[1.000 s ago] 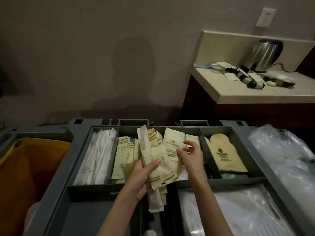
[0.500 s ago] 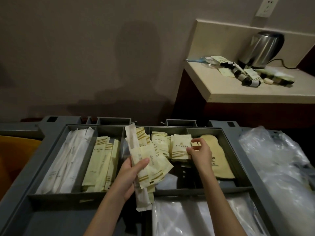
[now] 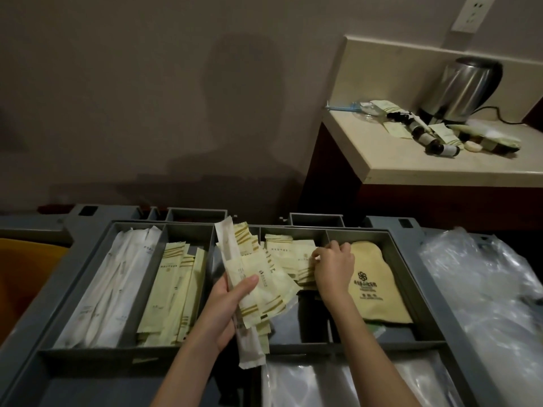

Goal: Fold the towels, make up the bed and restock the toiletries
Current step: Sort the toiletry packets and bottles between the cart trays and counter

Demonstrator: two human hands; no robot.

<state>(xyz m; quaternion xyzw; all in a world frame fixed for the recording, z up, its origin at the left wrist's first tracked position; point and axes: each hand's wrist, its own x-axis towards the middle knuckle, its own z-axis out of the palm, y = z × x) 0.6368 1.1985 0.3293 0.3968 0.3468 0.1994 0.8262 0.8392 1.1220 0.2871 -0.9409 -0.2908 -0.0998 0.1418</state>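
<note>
Left hand (image 3: 224, 304) has its grip clamped on a fanned bunch of packets (image 3: 264, 286): pale yellow sachets plus one long white wrapped stick, thumb pressed across the front, held above the middle of the grey tray (image 3: 88, 352). Right hand (image 3: 335, 267) reaches into the next compartment, fingers curled, pinching at the top edge of the stacked sachets (image 3: 289, 254) standing there; whether one is actually lifted, cannot tell. Tray compartments left to right: long white packs (image 3: 108, 289), long yellow packs (image 3: 173, 292), the sachet stack, then a tan mitt-shaped pouch (image 3: 373, 283) with a dark logo, lying flat just beside the right hand. Clear plastic bags (image 3: 482, 289) lie right of the tray and below it. An orange bag (image 3: 20, 277) sits at far left. Upper right, the tabletop (image 3: 411, 168) carries a steel kettle (image 3: 461, 89), small dark bottles (image 3: 435, 143), loose sachets and a small round soap (image 3: 472, 146). A wall socket (image 3: 471, 13) sits above.
</note>
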